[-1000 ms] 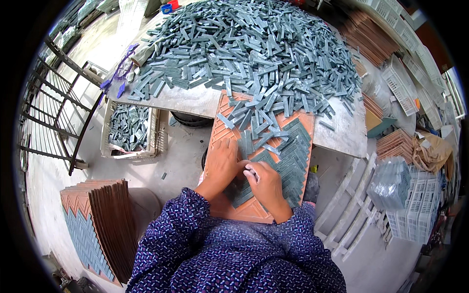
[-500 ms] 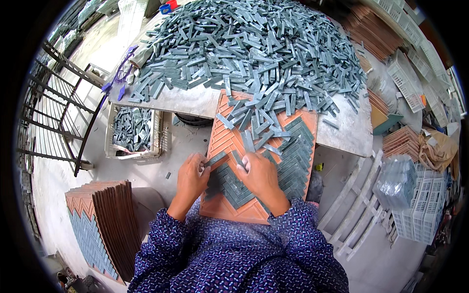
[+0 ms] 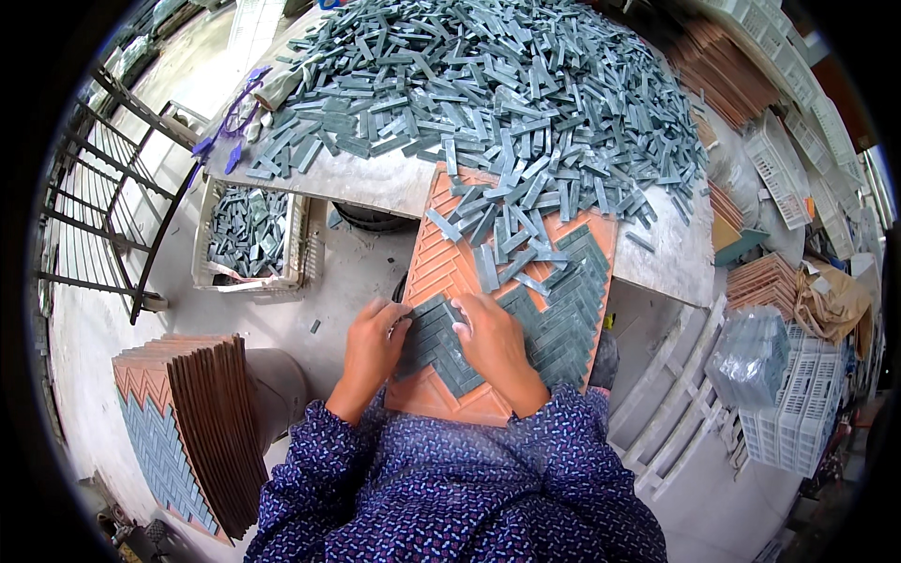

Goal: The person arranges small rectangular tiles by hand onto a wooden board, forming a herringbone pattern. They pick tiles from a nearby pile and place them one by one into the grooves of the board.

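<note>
An orange herringbone mould tray (image 3: 441, 267) leans from my lap up onto the table edge. Grey-green tile strips fill its lower and right parts (image 3: 563, 310), and loose strips (image 3: 497, 239) lie across its upper middle. My left hand (image 3: 373, 345) rests at the tray's left edge, fingertips touching the laid strips. My right hand (image 3: 493, 345) lies flat on the laid strips near the tray's middle, fingers pressing down. Neither hand visibly grips a strip.
A large heap of grey-green strips (image 3: 488, 84) covers the table (image 3: 375, 183) beyond the tray. A white crate of strips (image 3: 249, 235) stands on the floor at left. Stacked filled trays (image 3: 202, 422) lean at lower left. White crates (image 3: 788, 413) and stacked orange trays (image 3: 765, 281) stand at right.
Both hands slid down and together onto the laid strips. The strip pinched by the left hand half a second ago is no longer seen between its fingers.
</note>
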